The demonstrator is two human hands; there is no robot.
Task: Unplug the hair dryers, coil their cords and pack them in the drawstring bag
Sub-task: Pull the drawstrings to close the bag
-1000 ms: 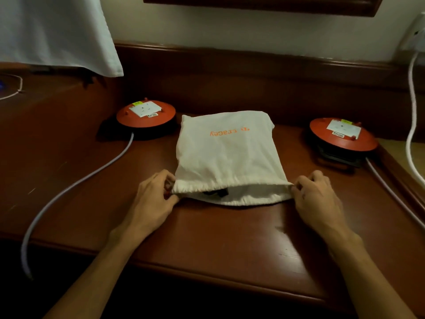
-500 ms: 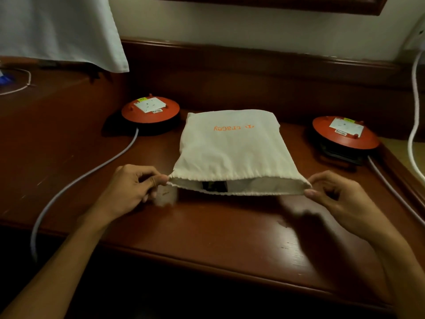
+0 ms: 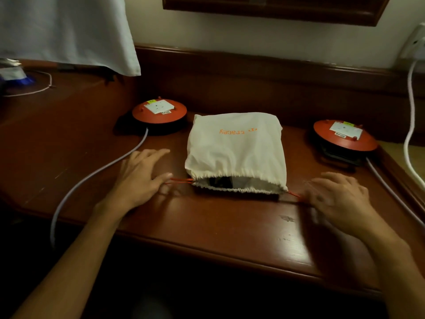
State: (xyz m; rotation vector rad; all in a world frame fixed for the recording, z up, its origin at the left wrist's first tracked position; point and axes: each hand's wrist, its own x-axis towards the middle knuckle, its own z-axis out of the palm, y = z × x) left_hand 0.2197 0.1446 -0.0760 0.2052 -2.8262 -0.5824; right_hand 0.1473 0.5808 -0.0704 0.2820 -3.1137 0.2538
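A dark reddish wooden counter (image 3: 230, 226) runs along the wall, its front edge scuffed in places. Two round orange cable reels sit on it, one toward the back left (image 3: 159, 111) and one toward the right (image 3: 344, 135), each with a white socket plate on top. A pale cable (image 3: 92, 178) trails from the left reel over the counter's front edge. Another white cable (image 3: 410, 125) hangs from a wall socket (image 3: 416, 44) at the far right. A white cloth (image 3: 66, 31) hangs at upper left, and a thin cord (image 3: 34, 89) lies beneath it.
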